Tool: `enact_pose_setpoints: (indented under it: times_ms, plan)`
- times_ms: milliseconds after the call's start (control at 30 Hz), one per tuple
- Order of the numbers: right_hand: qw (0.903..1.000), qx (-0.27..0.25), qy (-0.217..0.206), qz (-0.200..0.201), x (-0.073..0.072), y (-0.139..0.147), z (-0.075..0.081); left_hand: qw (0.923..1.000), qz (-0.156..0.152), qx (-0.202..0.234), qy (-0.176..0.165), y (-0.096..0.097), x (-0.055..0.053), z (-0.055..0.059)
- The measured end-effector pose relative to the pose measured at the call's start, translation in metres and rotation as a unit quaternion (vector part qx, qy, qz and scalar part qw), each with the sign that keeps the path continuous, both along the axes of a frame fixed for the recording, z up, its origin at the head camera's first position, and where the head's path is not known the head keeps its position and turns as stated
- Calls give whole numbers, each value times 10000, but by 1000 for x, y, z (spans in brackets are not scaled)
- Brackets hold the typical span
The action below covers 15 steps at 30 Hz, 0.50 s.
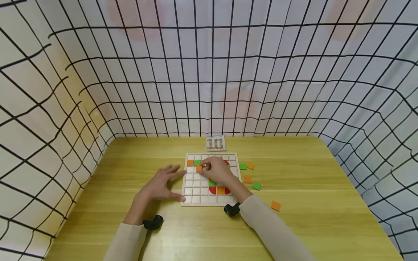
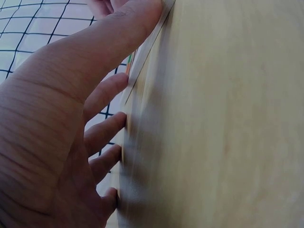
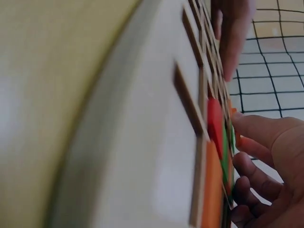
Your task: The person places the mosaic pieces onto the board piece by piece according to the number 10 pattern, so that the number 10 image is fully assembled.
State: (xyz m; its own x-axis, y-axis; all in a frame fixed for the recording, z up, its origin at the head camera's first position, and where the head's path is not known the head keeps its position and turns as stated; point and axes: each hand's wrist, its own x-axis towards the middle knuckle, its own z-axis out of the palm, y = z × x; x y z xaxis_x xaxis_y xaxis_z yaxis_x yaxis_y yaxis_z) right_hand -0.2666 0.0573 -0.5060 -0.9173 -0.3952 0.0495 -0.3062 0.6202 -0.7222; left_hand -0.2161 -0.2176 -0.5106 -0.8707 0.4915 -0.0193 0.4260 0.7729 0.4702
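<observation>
A pale gridded board (image 1: 196, 198) lies on the table, partly filled with orange, green and red pieces. My left hand (image 1: 162, 184) is spread at its left edge, thumb at the lower corner and index finger higher up. In the left wrist view, the left thumb (image 2: 128, 23) meets the board's rim. My right hand (image 1: 218, 171) reaches across the board and pinches an orange square tile (image 1: 199, 168) just below a green tile (image 1: 197, 162). Another orange tile (image 1: 190, 163) sits in the upper left. The right hand covers part of the board's middle.
Several loose orange and green tiles lie right of the board, including a green tile (image 1: 256, 186) and a nearer orange tile (image 1: 275, 206). A small pattern card (image 1: 216, 143) lies behind the board. White walls with a black grid (image 1: 212, 81) enclose the table's back and sides.
</observation>
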Motion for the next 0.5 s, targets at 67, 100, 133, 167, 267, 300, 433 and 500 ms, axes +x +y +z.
enact_pose_setpoints:
  times_ms: [67, 100, 133, 167, 267, 300, 433, 500]
  plan:
    - [10000, 63, 3, -70, 1, -4, -1, 10000, -7, -4, 31, 1, 0, 0]
    - [9998, 113, 18, -132, 2, -5, -1, 10000, -6, 4, 29, 1, 0, 1]
    - [9997, 138, 46, -173, 3, -6, -1, 10000, -6, 5, 31, 2, 0, 1]
    - [9996, 167, 74, -201, 3, -7, -1, 10000, -3, 12, 26, 2, 1, 1]
    - [9994, 205, 108, -251, 4, -8, -1, 10000, 18, 27, 28, 3, 1, 0]
    - [9994, 217, 101, -252, 4, -9, -1, 10000, 25, 32, 25, 3, 1, 0]
    - [9994, 220, 74, -266, 4, -10, -1, 10000, 56, 38, 10, 3, 1, 0]
    - [9992, 242, 98, -310, 4, -11, -2, 10000, 63, 22, 10, 2, 1, 0]
